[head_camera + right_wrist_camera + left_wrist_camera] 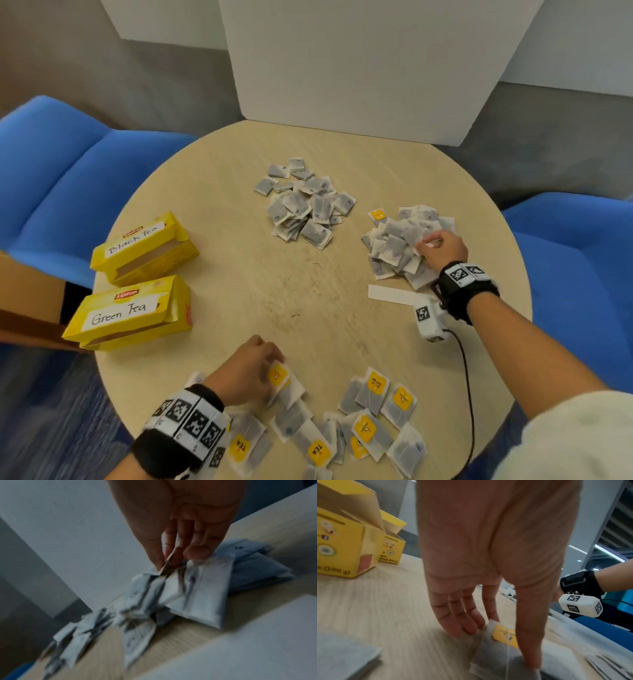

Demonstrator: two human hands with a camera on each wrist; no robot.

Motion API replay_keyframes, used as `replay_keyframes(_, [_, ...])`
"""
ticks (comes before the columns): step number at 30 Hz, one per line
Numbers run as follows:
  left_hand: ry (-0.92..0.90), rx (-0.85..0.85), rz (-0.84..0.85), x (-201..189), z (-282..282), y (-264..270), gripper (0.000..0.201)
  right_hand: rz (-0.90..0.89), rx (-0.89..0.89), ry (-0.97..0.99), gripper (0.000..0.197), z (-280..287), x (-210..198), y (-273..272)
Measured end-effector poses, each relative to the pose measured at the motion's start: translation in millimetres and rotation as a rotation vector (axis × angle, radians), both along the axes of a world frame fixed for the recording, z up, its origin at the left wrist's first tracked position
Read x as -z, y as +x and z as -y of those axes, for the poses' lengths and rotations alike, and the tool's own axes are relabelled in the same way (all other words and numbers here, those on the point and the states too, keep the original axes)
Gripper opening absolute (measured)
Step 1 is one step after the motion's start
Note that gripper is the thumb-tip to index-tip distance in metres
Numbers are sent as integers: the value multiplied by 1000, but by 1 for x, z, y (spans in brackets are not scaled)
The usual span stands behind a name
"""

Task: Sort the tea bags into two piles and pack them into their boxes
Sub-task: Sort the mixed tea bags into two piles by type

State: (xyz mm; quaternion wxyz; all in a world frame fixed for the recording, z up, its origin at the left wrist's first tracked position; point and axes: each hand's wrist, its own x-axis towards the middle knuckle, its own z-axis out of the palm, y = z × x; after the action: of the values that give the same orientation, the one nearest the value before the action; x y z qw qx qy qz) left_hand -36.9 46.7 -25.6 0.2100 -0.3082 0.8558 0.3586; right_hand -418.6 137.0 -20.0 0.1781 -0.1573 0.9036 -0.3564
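Two open yellow boxes stand at the table's left, marked Black Tea (144, 248) and Green Tea (128, 313). An untagged pile of tea bags (303, 202) lies mid-table at the back, and a second pile (399, 245) lies to the right. Yellow-tagged bags (370, 418) are spread along the near edge. My left hand (274, 368) (501, 647) holds a yellow-tagged tea bag (284, 382) (496, 655) on the table, thumb on its body and fingers at its raised top edge. My right hand (423, 245) (173, 561) pinches a tea bag (197, 588) at the right pile.
A white paper strip (390, 294) lies near my right wrist, and a black cable (469, 394) runs off the near edge. Blue chairs (51, 171) (575, 274) flank the round table (239, 274). A white panel (359, 68) stands behind it and a cardboard box (27, 301) at far left.
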Motion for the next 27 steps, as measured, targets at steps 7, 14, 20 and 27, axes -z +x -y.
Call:
replay_keyframes(7, [-32,-6,-50,6,7,-6,23,-182,-68,24,29,-5,3,24])
replay_keyframes(14, [-75,-57,-681,-25,8,-29,34,183,-612,-62,5,-41,-25,115])
replay_keyframes(20, [-291,-24,-1085,-41,-18,-58,24,810,-580,-323,24,-51,-48,172])
replay_keyframes(27, [-238,-61,-1092,-42,-17,-64,13,802,-521,-455,22,-46,-60,179])
